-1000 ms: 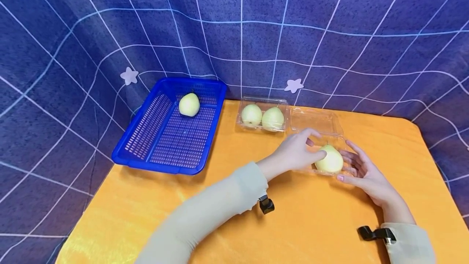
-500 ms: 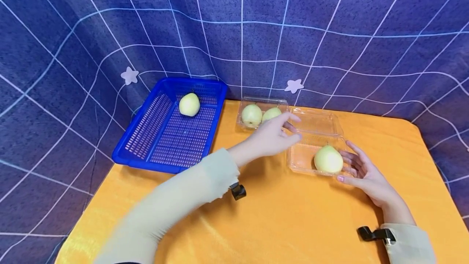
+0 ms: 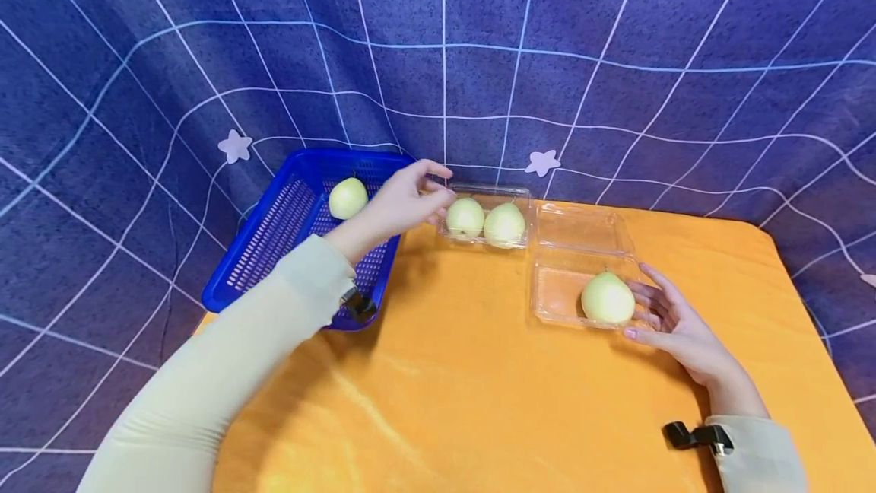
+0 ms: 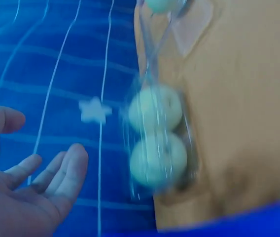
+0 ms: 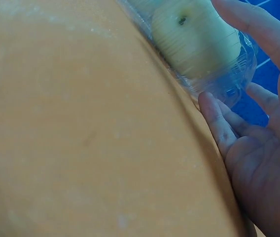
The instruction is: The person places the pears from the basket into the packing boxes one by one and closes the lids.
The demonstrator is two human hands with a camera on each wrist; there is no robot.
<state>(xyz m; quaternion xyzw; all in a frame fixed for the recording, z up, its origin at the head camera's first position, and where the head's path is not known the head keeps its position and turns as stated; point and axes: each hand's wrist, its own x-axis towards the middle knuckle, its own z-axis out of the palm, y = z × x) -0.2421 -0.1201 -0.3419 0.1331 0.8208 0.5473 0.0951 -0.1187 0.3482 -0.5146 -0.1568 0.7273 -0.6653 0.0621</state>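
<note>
My left hand (image 3: 404,202) holds nothing. It hovers over the blue basket's right rim with fingers loosely bent, overlapping the edge of a closed clear container in the head view. A single pale green pear (image 3: 347,198) lies in the blue basket (image 3: 217,291). My right hand (image 3: 691,337) rests beside the right end of an open clear plastic clamshell container (image 3: 556,309), fingertips at its wall and thumb toward the front corner. One pear (image 3: 607,300) sits in that container's right side; its lid (image 3: 582,228) lies folded back behind it.
The closed clear container (image 4: 134,190) with two pears, one of them a pear (image 3: 505,225) on the right, stands between basket and open clamshell. An orange cloth (image 3: 465,386) covers the table. A blue grid-patterned curtain (image 3: 479,82) hangs along the back and sides.
My left hand has drawn back from the pear in the open container and swung left, past the closed container to the basket's rim. My right hand has stayed at the container's end.
</note>
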